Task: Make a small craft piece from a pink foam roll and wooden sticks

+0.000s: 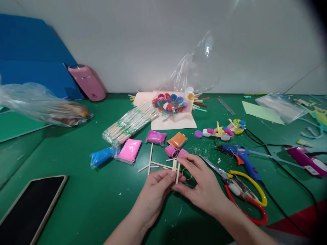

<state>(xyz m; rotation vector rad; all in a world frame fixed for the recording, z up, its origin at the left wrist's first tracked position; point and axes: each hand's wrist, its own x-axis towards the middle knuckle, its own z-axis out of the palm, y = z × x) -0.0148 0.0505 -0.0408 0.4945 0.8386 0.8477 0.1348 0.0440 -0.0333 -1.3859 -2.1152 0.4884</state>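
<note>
My left hand (160,183) is closed, its thumb and fingers pinching short wooden sticks (174,165) that stand upright. Between the thumb and fingertips of my right hand (201,183) is another short wooden stick (177,174), held upright beside them. Whether the sticks are joined is too small to tell. Just behind my hands lie loose wooden sticks (150,157) and pink bottle caps (170,151). Beyond those are packets of purple clay (156,137), orange clay (177,140), pink clay (129,150) and blue clay (102,157).
To the right lie scissors (237,187), a blue glue gun (241,154) with its cable, and a cap-and-stick model (224,131). Behind are bagged sticks (131,124) and bagged bottle caps (171,103). A phone (30,211) and pink flask (88,83) are leftward.
</note>
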